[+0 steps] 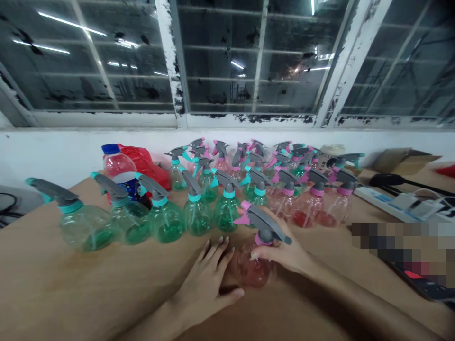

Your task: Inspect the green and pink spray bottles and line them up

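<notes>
Spray bottle (263,237), pink-collared, sits in front of us on the table (135,279), nearer than all the others; head view only. Our right hand (284,248) is curled around its neck, thumb across the near side just below the collar. Our left hand (213,272) lies palm down beside it, fingers a little spread, holding nothing.

Progress, as we judge it: the front row (197,219) looks finished, nine bottles with grey spray heads on, six teal-collared, three pink. Rear bottles (221,150) crowd behind, heads on where we can see them. Ours also has its head fitted; whether it is fully tight we cannot tell. Left to do: this one, apart from the row. Any further count, we cannot tell.
</notes>
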The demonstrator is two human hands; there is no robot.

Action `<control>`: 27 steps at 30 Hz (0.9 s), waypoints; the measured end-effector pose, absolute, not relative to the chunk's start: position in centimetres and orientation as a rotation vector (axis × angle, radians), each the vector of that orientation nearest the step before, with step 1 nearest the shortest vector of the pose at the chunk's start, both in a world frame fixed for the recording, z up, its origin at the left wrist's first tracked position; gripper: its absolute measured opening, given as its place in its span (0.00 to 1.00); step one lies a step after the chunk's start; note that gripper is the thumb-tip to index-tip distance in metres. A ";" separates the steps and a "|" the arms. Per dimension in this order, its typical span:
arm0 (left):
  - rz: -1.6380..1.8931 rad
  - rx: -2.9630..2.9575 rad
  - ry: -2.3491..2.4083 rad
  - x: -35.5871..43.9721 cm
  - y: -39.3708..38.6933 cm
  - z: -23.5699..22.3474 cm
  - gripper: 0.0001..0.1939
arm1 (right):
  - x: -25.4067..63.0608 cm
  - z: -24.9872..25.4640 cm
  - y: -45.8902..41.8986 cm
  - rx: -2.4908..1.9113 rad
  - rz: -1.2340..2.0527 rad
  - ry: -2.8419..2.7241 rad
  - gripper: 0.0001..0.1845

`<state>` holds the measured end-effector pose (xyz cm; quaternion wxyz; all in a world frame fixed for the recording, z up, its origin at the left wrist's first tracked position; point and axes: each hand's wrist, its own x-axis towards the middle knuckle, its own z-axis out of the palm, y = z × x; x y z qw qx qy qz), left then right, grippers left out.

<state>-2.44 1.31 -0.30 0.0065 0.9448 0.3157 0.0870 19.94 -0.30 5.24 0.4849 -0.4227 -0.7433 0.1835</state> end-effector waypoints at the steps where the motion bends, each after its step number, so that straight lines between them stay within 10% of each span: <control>1: 0.273 2.956 0.993 -2.4 1.3 -0.3 0.37 | 20.0 5.2 -0.6 -1.006 0.451 -1.803 0.33; 13: 0.427 3.053 0.993 -2.1 1.8 -1.0 0.34 | 21.4 6.5 -4.1 -1.224 0.335 -1.731 0.13; 27: 0.572 3.085 0.614 7.1 0.4 -1.4 0.24 | 44.4 6.1 -9.0 -1.597 0.015 -1.207 0.20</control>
